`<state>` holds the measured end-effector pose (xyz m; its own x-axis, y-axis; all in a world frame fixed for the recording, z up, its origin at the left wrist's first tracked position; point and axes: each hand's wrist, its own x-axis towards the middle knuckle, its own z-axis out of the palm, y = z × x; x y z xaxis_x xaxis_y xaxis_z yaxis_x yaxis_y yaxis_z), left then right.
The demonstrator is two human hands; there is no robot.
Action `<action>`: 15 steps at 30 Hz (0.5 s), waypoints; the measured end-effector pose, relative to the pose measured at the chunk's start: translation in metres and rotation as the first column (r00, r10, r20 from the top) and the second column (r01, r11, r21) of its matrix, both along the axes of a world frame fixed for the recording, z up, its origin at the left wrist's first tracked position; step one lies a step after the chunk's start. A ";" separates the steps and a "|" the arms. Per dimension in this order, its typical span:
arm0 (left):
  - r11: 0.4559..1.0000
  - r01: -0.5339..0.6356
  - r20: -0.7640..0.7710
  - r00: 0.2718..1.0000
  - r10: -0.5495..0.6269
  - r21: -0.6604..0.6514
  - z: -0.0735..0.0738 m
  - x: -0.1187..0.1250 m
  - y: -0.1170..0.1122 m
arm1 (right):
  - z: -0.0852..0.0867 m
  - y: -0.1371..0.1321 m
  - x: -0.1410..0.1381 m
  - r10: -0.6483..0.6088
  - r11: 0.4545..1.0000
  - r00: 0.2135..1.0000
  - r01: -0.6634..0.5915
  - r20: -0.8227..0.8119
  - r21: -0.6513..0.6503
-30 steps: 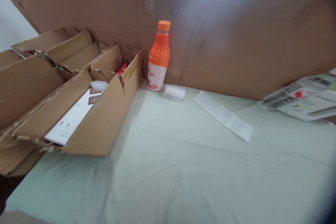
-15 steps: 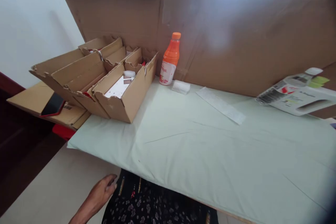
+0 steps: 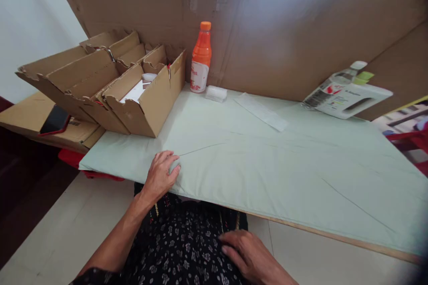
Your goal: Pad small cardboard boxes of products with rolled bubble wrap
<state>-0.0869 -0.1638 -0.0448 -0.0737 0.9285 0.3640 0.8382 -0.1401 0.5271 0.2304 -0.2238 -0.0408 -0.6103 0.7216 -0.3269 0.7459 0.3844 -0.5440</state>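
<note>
My left hand [image 3: 162, 174] lies on the near left edge of the cloth-covered table [image 3: 254, 173], palm down with the thumb apart from the fingers. It holds nothing. Close by, beyond the fingertips, stands the divided cardboard box [image 3: 154, 113]. My right hand [image 3: 245, 249] hovers at the lap, over the dark flowered clothing [image 3: 190, 240], slightly blurred, with thumb and fingers apart and nothing seen in it. Against the back panel stand an orange-capped bottle [image 3: 200, 58] and a small clear-white packet [image 3: 216, 93]. A flat white strip [image 3: 262, 111] lies to the right of them.
A tall cardboard panel [image 3: 267, 31] closes off the back. At the right, a clear plastic bottle [image 3: 329, 84] leans beside a white handled jug [image 3: 354, 98]. A dark phone-like object [image 3: 55, 120] rests on a flat carton [image 3: 23, 111] at the left. Red items edge the far right.
My left hand has risen from beside the lap onto the table. My right hand has come into view at the lower right. The view has tilted down and shifted right.
</note>
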 end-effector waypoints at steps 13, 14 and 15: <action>1.000 0.015 -0.022 1.000 -0.015 0.012 -0.023 -0.004 -0.015 | -0.014 0.049 -0.025 -0.097 0.751 0.992 0.125 -0.078 0.648; 1.000 0.022 -0.013 1.000 -0.022 0.004 -0.023 -0.004 -0.016 | -0.015 0.043 -0.023 -0.091 0.746 0.993 0.122 -0.081 0.655; 0.999 0.035 -0.004 0.999 -0.035 -0.006 -0.022 -0.004 -0.018 | -0.016 0.038 -0.020 -0.091 0.738 0.992 0.124 -0.085 0.663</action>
